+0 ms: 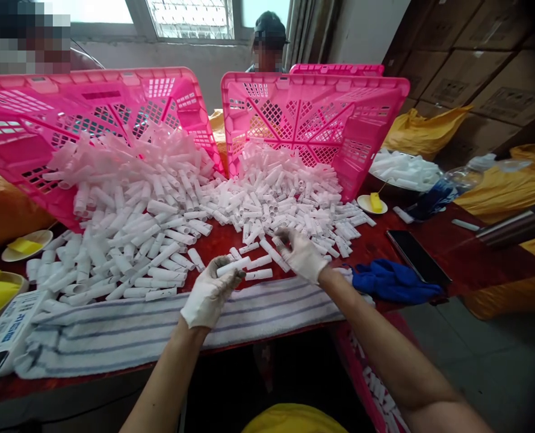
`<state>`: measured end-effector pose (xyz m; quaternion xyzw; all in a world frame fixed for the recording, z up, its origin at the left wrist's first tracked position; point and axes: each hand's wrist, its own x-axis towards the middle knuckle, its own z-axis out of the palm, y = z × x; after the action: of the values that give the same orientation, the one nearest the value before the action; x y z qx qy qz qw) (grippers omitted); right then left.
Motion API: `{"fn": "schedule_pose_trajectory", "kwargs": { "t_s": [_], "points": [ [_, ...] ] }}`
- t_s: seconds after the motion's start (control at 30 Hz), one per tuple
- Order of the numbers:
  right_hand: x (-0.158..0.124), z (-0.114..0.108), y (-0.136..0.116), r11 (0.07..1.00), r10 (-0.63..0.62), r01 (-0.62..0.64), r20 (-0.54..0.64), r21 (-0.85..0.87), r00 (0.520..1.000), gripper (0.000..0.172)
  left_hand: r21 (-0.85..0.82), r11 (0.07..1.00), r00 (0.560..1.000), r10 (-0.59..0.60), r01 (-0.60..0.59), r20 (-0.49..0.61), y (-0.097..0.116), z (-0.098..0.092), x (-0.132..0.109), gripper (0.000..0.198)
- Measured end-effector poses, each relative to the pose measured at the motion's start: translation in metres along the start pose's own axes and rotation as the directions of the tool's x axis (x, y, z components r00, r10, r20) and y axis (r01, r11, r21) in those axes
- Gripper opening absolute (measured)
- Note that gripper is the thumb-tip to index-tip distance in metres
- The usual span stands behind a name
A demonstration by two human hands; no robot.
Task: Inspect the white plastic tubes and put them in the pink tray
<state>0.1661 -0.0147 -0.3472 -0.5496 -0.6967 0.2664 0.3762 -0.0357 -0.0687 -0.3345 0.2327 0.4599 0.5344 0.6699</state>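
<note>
My left hand [210,293], in a whitish glove with darkened fingertips, grips a short white plastic tube [233,266] between thumb and fingers, just above the front edge of the pile. To its right, my right hand [302,255], gloved alike, has its fingers curled down at a few loose tubes; what is between the fingertips, if anything, is hidden. One loose white tube [259,274] lies on the red tabletop between the hands. Beyond them spreads a large heap of similar tubes [267,207], some with small dark marks. A striped towel [267,307] lies under my wrists.
Two pink baskets [123,90] [315,90] tip toward me behind the heap. At right are a blue cloth [391,282], a phone [418,257], a plate with a yellow block [375,203] and a bottle [448,186]. A box [12,325] stands left. Two people are opposite.
</note>
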Motion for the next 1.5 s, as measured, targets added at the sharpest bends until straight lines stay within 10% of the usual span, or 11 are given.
{"fn": "schedule_pose_trajectory", "kwargs": {
  "t_s": [0.17,0.43,0.7,1.0,1.17,1.3,1.5],
  "points": [
    [-0.029,-0.002,-0.041,0.747,0.141,-0.154,0.072,0.647,0.987,0.026,-0.163,0.986,0.994,-0.003,0.021,0.112,-0.008,0.021,-0.010,0.053],
    [-0.018,-0.017,-0.045,0.892,0.060,-0.198,0.328,0.407,0.943,0.018,0.331,0.913,0.965,0.183,-0.238,0.190,-0.028,0.033,-0.025,0.035],
    [-0.041,0.003,-0.044,0.722,0.281,-0.107,-0.149,0.684,0.948,0.030,0.245,0.931,0.963,0.264,-0.269,0.053,-0.042,0.038,-0.015,0.033],
    [-0.049,0.007,-0.035,0.735,0.314,-0.137,-0.154,0.664,0.937,0.022,0.298,0.892,0.940,0.324,-0.340,0.105,-0.036,0.044,-0.027,0.034],
    [-0.049,-0.004,-0.033,0.814,0.003,0.079,-0.140,0.576,0.990,0.013,0.054,0.998,0.973,0.019,-0.032,0.230,-0.029,0.041,-0.029,0.031],
    [-0.062,-0.010,-0.019,0.852,-0.151,0.196,-0.130,0.486,0.980,0.005,-0.065,0.958,0.909,-0.240,0.278,0.341,-0.030,0.040,-0.029,0.037],
    [-0.084,-0.007,-0.012,0.846,0.106,-0.004,-0.161,0.533,0.981,0.019,0.007,0.999,0.954,-0.044,0.044,0.297,-0.061,0.067,-0.043,0.033]
  ]
}}
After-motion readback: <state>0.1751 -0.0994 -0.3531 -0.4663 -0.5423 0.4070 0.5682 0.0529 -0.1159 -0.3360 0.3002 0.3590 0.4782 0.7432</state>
